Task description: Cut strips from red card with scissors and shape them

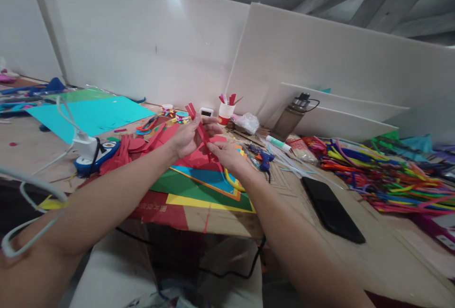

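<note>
Red paper strips are held between my two hands above the middle of the table. My left hand is closed around them, with their ends sticking up past the thumb. The fingers of my right hand pinch the lower part of the strips. Below lie red paper sheets, on top of a blue sheet, a green sheet and a yellow sheet. More cut red strips lie left of my left hand.
At the left are a power strip with a white charger and a cyan sheet. Behind my hands stands a paper cup with pens. To the right are a glue gun, bottle, black phone and many pipe cleaners.
</note>
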Action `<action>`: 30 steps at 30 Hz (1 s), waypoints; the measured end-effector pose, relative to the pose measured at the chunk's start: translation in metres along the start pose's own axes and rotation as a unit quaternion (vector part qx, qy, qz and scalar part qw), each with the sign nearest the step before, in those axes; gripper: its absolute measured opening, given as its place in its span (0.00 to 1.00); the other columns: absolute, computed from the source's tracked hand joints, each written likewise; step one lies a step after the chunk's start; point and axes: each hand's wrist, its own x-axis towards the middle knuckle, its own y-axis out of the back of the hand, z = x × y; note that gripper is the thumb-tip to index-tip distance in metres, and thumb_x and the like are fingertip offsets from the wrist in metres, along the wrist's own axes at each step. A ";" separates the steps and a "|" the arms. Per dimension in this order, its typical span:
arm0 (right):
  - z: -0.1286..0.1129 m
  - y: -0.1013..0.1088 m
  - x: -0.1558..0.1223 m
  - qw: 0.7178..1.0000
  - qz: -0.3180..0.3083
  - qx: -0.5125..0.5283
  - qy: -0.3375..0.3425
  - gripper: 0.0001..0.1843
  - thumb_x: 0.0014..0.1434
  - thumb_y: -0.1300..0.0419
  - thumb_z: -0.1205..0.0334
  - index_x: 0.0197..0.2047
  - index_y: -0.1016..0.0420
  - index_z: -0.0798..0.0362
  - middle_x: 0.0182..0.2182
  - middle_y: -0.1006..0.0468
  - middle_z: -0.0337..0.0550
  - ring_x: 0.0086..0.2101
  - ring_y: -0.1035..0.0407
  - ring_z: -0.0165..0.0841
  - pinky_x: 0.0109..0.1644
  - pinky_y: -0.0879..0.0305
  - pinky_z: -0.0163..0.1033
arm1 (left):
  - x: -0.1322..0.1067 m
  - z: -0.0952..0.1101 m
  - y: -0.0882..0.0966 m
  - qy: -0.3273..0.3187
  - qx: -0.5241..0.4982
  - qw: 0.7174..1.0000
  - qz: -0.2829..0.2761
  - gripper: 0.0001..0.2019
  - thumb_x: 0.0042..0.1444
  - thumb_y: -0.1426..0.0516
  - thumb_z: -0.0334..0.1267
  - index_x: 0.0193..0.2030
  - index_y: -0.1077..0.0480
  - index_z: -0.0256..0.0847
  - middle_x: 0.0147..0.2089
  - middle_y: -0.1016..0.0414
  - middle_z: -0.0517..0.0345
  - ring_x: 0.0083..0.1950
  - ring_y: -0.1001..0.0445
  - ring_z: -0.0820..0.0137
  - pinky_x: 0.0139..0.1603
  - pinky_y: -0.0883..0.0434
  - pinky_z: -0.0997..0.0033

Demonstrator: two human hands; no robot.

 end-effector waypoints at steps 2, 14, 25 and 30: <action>0.003 -0.002 0.001 1.000 -0.023 0.015 0.002 0.17 0.60 0.43 0.54 0.27 0.22 0.56 0.26 0.23 0.40 0.28 0.33 0.27 0.36 0.39 0.33 | -0.001 0.001 -0.001 -0.008 -0.008 1.000 0.021 0.22 0.68 0.54 0.46 0.41 0.25 0.31 0.35 0.20 0.47 0.38 0.20 0.67 0.44 0.26 0.67; -0.013 -0.003 -0.008 0.943 -0.099 0.285 -0.140 0.18 0.70 0.54 0.52 0.42 0.28 0.54 0.23 0.23 0.42 0.24 0.28 0.29 0.33 0.28 0.36 | -0.002 0.004 0.000 0.006 0.010 0.999 0.051 0.19 0.68 0.53 0.46 0.34 0.29 0.36 0.25 0.29 0.59 0.27 0.25 0.73 0.31 0.27 0.73; -0.008 -0.004 -0.002 0.950 -0.006 0.284 -0.130 0.08 0.59 0.40 0.60 0.33 0.29 0.56 0.18 0.39 0.29 0.16 0.48 0.21 0.21 0.43 0.28 | 0.003 -0.004 -0.001 -0.163 0.137 0.946 0.245 0.13 0.60 0.42 0.48 0.38 0.31 0.39 0.42 0.25 0.53 0.44 0.27 0.71 0.44 0.31 0.72; -0.007 -0.013 0.017 0.953 0.028 0.248 -0.171 0.07 0.59 0.43 0.61 0.32 0.31 0.54 0.18 0.40 0.29 0.16 0.49 0.22 0.20 0.46 0.30 | -0.014 0.012 -0.017 -0.325 0.190 0.873 0.311 0.08 0.61 0.43 0.40 0.46 0.32 0.45 0.52 0.31 0.55 0.60 0.36 0.67 0.57 0.37 0.71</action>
